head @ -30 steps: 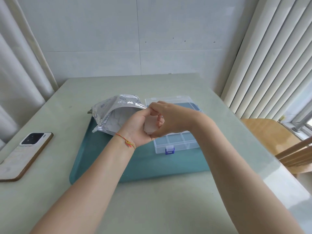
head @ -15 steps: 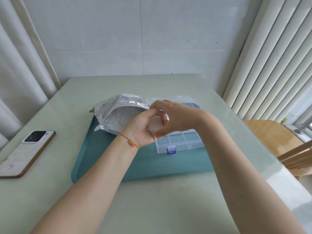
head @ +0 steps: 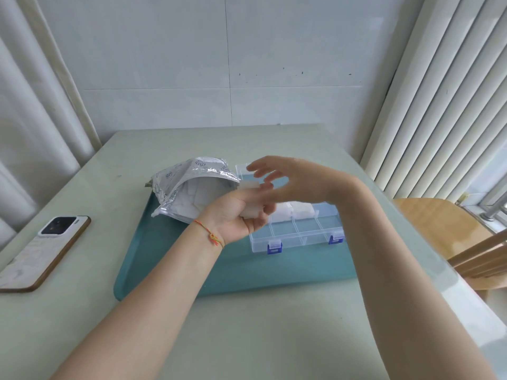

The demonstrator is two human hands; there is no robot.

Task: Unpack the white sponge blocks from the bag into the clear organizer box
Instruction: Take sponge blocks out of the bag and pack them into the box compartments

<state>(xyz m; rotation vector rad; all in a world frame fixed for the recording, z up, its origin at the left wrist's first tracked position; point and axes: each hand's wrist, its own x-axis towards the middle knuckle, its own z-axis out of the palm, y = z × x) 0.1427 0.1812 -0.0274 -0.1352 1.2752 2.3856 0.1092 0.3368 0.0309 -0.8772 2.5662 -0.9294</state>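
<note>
My left hand (head: 238,215) grips a white sponge block (head: 251,198) just left of the clear organizer box (head: 301,231). Above the box's left half, my right hand (head: 285,179) hovers with fingers spread and nothing clearly in it. The silver bag (head: 189,190) lies open on its side behind my left hand, with more white sponge inside. Two white sponge blocks (head: 301,209) sit in the box's middle row of compartments. The front compartments look empty. The box's lid stands open at the back, and two blue latches show on its front wall.
Bag and box rest on a teal tray (head: 170,270) on a pale green table. A phone (head: 41,250) lies face down at the table's left edge. A wooden chair (head: 450,229) stands to the right, beside vertical blinds.
My hands were pressed together around a sponge block. They have come apart: the right hand has lifted and spread its fingers, while the left keeps hold of the block.
</note>
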